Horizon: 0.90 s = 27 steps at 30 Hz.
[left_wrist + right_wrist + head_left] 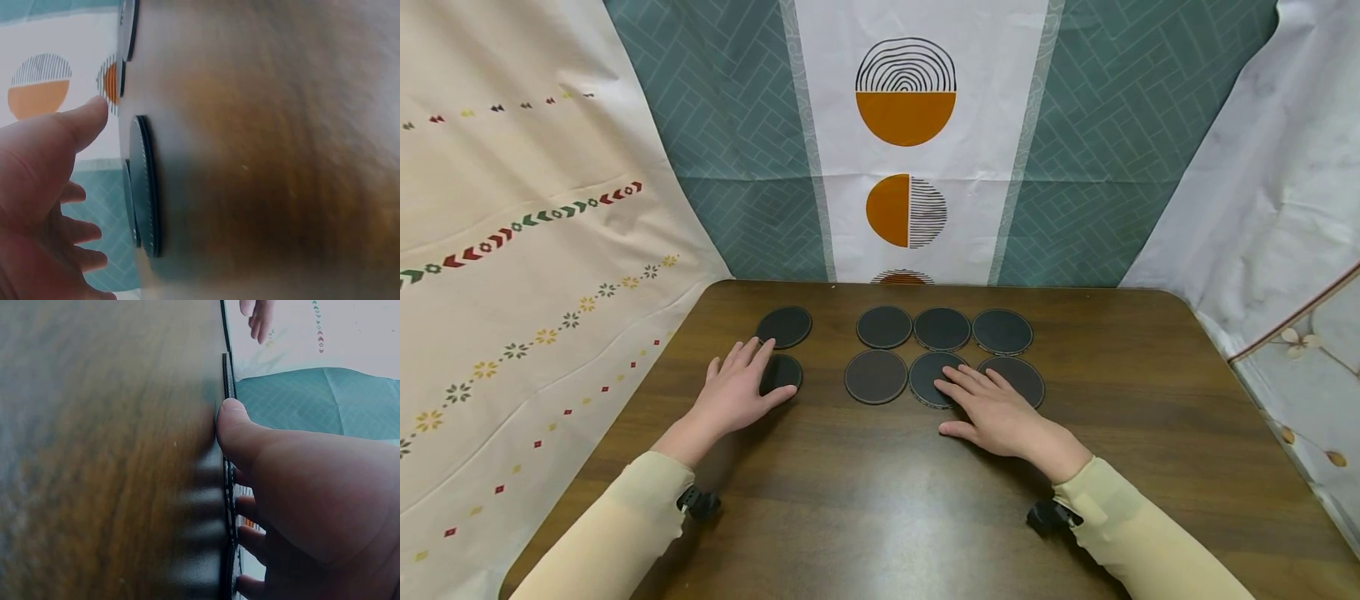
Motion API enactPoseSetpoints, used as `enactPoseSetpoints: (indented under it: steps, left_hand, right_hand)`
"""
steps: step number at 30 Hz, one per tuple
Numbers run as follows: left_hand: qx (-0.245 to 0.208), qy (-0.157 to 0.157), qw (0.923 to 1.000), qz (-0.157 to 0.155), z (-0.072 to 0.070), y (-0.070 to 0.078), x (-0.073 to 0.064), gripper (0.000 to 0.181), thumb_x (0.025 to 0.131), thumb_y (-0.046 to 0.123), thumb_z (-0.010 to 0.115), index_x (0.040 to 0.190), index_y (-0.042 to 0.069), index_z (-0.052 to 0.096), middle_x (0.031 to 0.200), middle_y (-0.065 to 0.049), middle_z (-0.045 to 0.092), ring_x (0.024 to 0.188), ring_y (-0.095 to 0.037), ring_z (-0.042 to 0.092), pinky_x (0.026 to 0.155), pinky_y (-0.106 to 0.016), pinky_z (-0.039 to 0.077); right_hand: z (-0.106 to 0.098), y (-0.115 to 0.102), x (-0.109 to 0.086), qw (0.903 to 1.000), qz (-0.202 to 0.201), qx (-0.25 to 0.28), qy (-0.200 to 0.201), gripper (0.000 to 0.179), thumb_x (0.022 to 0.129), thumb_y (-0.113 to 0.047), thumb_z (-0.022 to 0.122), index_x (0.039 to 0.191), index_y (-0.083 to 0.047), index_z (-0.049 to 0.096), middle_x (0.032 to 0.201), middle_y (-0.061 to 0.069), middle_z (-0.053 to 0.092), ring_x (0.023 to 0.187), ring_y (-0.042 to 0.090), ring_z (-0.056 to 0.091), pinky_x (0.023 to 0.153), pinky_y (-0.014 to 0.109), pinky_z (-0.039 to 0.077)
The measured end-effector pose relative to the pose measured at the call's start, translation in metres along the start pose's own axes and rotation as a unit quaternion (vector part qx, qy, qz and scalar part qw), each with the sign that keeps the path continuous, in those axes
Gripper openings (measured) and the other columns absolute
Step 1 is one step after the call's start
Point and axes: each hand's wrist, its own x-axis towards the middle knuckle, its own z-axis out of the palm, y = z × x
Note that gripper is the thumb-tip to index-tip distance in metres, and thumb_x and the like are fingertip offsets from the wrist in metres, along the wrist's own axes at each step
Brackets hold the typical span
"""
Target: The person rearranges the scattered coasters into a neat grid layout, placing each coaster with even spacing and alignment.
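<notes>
My left hand (pixel 733 398) hovers with fingers spread over the near one of two dark round coasters (pixel 786 372) on the left. The far left coaster (pixel 786 326) lies just beyond its fingertips. In the left wrist view, a gap shows between the hand (pixel 37 181) and the stitched coaster (pixel 145 187), which looks two layers thick. My right hand (pixel 1003 417) lies palm down, fingers extended over the near-row middle coaster (pixel 927 375) and the near-row right coaster (pixel 1026 383). In the right wrist view its fingertips are close to the coasters; contact is unclear.
The right-hand group forms two rows of three, including a browner near-left coaster (pixel 876 377) and a far row with a left coaster (pixel 884 327), a middle one (pixel 942 329) and a right one (pixel 1002 332). The wooden table (pixel 842 500) meets a patterned cloth (pixel 910 158) behind.
</notes>
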Motion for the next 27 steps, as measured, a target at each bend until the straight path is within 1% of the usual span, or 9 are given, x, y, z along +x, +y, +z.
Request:
enactPoseSetpoints:
  steps: [9, 15, 21, 27]
  left_hand:
    - [-0.006, -0.008, 0.9999, -0.009, 0.002, -0.007, -0.005, 0.100, 0.103, 0.060, 0.072, 0.173, 0.002, 0.031, 0.172, -0.035, 0.030, 0.159, -0.058, 0.025, 0.120, -0.084, 0.018]
    - [-0.007, -0.011, 0.9999, -0.009, 0.005, -0.011, -0.006, 0.101, 0.102, 0.061, 0.073, 0.172, 0.001, 0.033, 0.170, -0.036, 0.034, 0.158, -0.058, 0.029, 0.119, -0.084, 0.020]
    - [-0.006, -0.011, 0.9999, -0.006, 0.008, -0.015, -0.007, 0.101, 0.101, 0.060, 0.074, 0.172, 0.001, 0.033, 0.168, -0.037, 0.037, 0.156, -0.058, 0.032, 0.118, -0.083, 0.023]
    - [-0.003, -0.010, 0.9999, -0.002, 0.009, -0.017, -0.006, 0.102, 0.100, 0.060, 0.076, 0.172, 0.001, 0.034, 0.165, -0.036, 0.042, 0.154, -0.057, 0.036, 0.117, -0.084, 0.025]
  right_hand:
    - [0.001, 0.002, -0.001, 0.9997, -0.014, 0.010, 0.016, 0.076, 0.110, -0.057, 0.063, 0.167, -0.008, 0.049, 0.176, 0.018, 0.037, 0.162, 0.043, 0.032, 0.127, 0.070, 0.023]
    - [0.000, 0.001, 0.000, 0.9999, -0.006, 0.006, 0.008, 0.077, 0.110, -0.056, 0.063, 0.168, -0.009, 0.048, 0.177, 0.017, 0.036, 0.163, 0.042, 0.030, 0.128, 0.070, 0.022]
    - [-0.002, -0.001, 0.000, 1.0000, 0.004, -0.003, -0.004, 0.076, 0.110, -0.052, 0.065, 0.169, -0.009, 0.046, 0.178, 0.015, 0.034, 0.165, 0.040, 0.028, 0.130, 0.068, 0.021]
    - [-0.001, -0.002, 0.000, 0.9999, 0.004, -0.009, -0.003, 0.075, 0.111, -0.052, 0.064, 0.169, -0.010, 0.046, 0.178, 0.015, 0.035, 0.164, 0.040, 0.029, 0.129, 0.068, 0.022]
